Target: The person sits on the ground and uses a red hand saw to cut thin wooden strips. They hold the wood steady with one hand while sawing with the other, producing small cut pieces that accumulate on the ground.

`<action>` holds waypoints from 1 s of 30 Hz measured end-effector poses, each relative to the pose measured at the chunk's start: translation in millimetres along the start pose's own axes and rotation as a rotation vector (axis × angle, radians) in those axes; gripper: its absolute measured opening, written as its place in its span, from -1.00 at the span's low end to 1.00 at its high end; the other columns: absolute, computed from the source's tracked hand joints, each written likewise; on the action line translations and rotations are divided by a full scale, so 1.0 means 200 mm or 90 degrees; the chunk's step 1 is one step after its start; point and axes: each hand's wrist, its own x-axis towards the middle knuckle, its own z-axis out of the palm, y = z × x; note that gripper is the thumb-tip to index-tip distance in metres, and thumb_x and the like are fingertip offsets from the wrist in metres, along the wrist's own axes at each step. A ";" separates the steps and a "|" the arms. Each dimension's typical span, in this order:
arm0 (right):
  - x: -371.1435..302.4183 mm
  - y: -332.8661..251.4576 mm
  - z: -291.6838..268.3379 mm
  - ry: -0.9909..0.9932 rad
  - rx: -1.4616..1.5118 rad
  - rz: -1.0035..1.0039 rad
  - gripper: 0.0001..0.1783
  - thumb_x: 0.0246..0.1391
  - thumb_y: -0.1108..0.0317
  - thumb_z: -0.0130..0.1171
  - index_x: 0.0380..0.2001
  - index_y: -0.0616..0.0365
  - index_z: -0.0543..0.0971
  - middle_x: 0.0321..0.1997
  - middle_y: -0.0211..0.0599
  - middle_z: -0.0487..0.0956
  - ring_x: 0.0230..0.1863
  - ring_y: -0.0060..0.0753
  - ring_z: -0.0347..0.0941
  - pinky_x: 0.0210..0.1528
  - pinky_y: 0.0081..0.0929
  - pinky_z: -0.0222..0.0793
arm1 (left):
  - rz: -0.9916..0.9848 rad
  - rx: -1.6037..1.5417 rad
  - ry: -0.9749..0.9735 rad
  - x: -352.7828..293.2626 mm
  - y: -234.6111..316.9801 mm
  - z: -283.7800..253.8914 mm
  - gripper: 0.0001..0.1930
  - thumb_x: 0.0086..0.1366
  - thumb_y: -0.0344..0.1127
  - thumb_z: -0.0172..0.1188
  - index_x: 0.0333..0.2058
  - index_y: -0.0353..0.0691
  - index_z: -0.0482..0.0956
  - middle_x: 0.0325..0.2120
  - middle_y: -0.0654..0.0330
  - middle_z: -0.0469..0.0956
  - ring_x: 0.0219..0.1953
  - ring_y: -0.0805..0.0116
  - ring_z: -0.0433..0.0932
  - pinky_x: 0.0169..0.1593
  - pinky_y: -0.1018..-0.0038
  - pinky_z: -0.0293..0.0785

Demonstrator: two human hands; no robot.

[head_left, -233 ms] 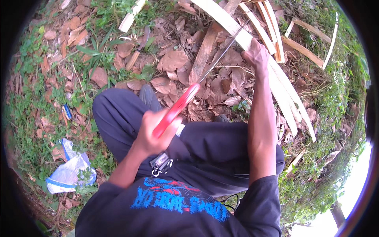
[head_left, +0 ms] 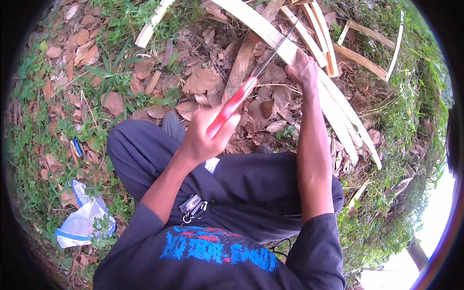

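Observation:
My left hand (head_left: pixel 205 137) is wrapped around the red handle of a hand saw (head_left: pixel 234 101), above my crossed legs. Its thin dark blade reaches up and to the right, across a long pale wooden strip (head_left: pixel 256 24). My right hand (head_left: pixel 304 70) grips that strip just right of the blade, fingers curled round its edge. Beneath the strip lies a brown board (head_left: pixel 241 63), slanting across dry leaves. Whether the blade has cut into the wood cannot be made out.
Several cut wooden strips (head_left: pixel 321 36) lie at the far right, near an angular wooden frame (head_left: pixel 362 55). A knife with a wooden handle (head_left: pixel 159 70) rests on leaves at the left. Nearer are a blue lighter-like object (head_left: pixel 77 147) and a crumpled plastic bag (head_left: pixel 84 222).
My left hand has pushed the saw forward and to the right, so its handle is closer to the strip. My right hand keeps its grip. The whole view has shifted slightly.

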 end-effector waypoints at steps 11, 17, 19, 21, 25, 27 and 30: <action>0.05 0.10 0.06 0.000 0.045 -0.009 -0.66 -0.23 0.24 0.12 -0.32 0.17 0.46 -0.43 0.09 0.59 -0.33 0.10 0.56 -0.22 -0.06 0.44 | 0.027 0.002 0.031 -0.24 0.07 -0.07 -0.83 0.28 -0.38 0.11 -0.30 -0.38 0.59 -0.76 0.23 0.35 -0.69 0.56 0.33 -0.57 0.49 0.22; 0.06 0.04 0.02 -0.017 0.054 0.012 -0.65 -0.20 0.25 0.08 -0.29 0.17 0.46 -0.37 0.08 0.59 -0.31 0.06 0.56 -0.24 -0.11 0.46 | 0.000 0.015 0.046 -0.06 0.01 0.03 -0.83 0.27 -0.37 0.12 -0.43 -0.39 0.52 -0.75 0.22 0.36 -0.69 0.57 0.31 -0.57 0.48 0.22; 0.03 0.06 0.03 -0.010 0.043 -0.003 -0.66 -0.20 0.25 0.07 -0.29 0.18 0.46 -0.37 0.08 0.59 -0.31 0.06 0.56 -0.25 -0.12 0.46 | -0.005 0.031 0.018 -0.10 -0.01 0.00 -0.83 0.27 -0.37 0.10 -0.41 -0.38 0.54 -0.76 0.19 0.36 -0.70 0.56 0.32 -0.57 0.49 0.24; 0.02 0.07 0.07 0.001 0.010 0.008 -0.66 -0.19 0.24 0.07 -0.30 0.18 0.45 -0.39 0.07 0.59 -0.32 0.04 0.56 -0.26 -0.11 0.47 | 0.006 0.005 0.004 -0.19 0.05 -0.06 -0.75 0.26 -0.40 0.08 -0.17 -0.44 0.59 -0.70 0.17 0.44 -0.64 0.56 0.42 -0.50 0.55 0.32; 0.05 0.04 0.04 0.016 0.040 0.004 -0.66 -0.18 0.22 0.09 -0.29 0.15 0.43 -0.43 0.00 0.57 -0.37 0.01 0.55 -0.28 -0.11 0.47 | 0.017 0.064 0.016 -0.03 -0.03 0.00 -0.89 0.22 -0.43 0.11 -0.42 -0.36 0.51 -0.74 0.20 0.38 -0.69 0.48 0.36 -0.56 0.45 0.24; 0.03 0.06 0.04 0.007 0.019 -0.006 -0.68 -0.16 0.23 0.08 -0.30 0.14 0.44 -0.46 -0.03 0.56 -0.42 0.00 0.54 -0.30 -0.13 0.46 | -0.030 0.013 -0.003 -0.02 -0.05 0.06 -0.85 0.19 -0.43 0.13 -0.53 -0.33 0.44 -0.78 0.15 0.30 -0.74 0.36 0.33 -0.60 0.40 0.19; 0.05 0.08 0.03 0.001 0.024 0.019 -0.75 -0.16 0.29 0.05 -0.36 0.15 0.46 -0.48 -0.03 0.56 -0.45 -0.04 0.53 -0.33 -0.15 0.46 | -0.044 0.005 -0.005 -0.30 0.06 -0.05 -0.89 0.13 -0.42 0.13 -0.52 -0.34 0.48 -0.76 0.18 0.38 -0.73 0.42 0.41 -0.58 0.48 0.26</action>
